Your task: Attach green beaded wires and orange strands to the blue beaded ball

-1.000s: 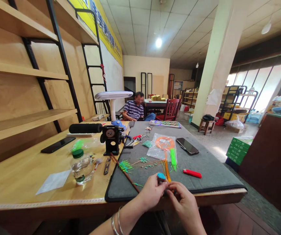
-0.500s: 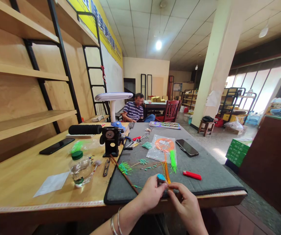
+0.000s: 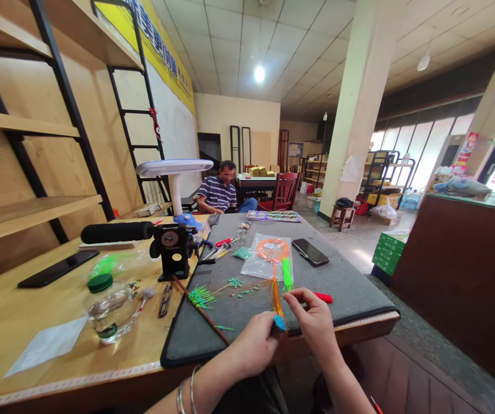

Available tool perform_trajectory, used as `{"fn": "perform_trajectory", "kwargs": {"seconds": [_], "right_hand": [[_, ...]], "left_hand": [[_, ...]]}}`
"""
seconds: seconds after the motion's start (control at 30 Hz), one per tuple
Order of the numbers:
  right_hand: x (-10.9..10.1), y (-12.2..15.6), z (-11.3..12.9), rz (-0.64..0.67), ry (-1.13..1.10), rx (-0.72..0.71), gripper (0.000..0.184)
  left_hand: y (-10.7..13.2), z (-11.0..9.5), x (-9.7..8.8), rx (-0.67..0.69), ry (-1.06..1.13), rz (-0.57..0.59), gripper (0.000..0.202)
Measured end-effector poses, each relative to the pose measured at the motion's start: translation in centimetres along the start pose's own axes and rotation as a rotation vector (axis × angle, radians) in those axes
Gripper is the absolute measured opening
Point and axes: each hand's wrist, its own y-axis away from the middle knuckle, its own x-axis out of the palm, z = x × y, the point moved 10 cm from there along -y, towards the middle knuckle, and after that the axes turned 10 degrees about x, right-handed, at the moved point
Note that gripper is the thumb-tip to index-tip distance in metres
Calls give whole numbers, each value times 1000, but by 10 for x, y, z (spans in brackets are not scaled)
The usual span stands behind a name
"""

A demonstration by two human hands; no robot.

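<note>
My left hand point(image 3: 256, 344) is closed around a small bundle whose bright blue tips point(image 3: 279, 323) stick out above the fist. The rest of the bundle is hidden by the fingers. My right hand point(image 3: 315, 319) is raised just right of it, with thumb and forefinger pinched together. Whatever is in that pinch is too thin to make out. Orange strands point(image 3: 277, 300) run over the grey mat point(image 3: 342, 299) to the left hand. Beyond them, a clear plastic bag point(image 3: 251, 265) bears an orange coil point(image 3: 272, 251), and bright green strands point(image 3: 288, 275) lie at its right side.
A black clamp-like device point(image 3: 174, 253) stands left, near a green-capped jar point(image 3: 111, 313) of clear liquid. Green-tipped pieces point(image 3: 201, 297) rest by a brown stick point(image 3: 206, 316). A phone point(image 3: 311, 252) and red lighter point(image 3: 324, 297) lie right. A seated person point(image 3: 219, 192) is behind the table.
My right hand has moved up and away from the left hand, opening a gap between them. The blue-tipped bundle now tilts lower in my left fist. The whole view has shifted to the right.
</note>
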Motion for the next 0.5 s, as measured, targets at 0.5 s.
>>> {"fn": "perform_trajectory", "kwargs": {"seconds": [0.5], "right_hand": [[19, 68, -75, -36, -919, 492, 30]], "left_hand": [[20, -24, -4, 61, 397, -295, 12]]}}
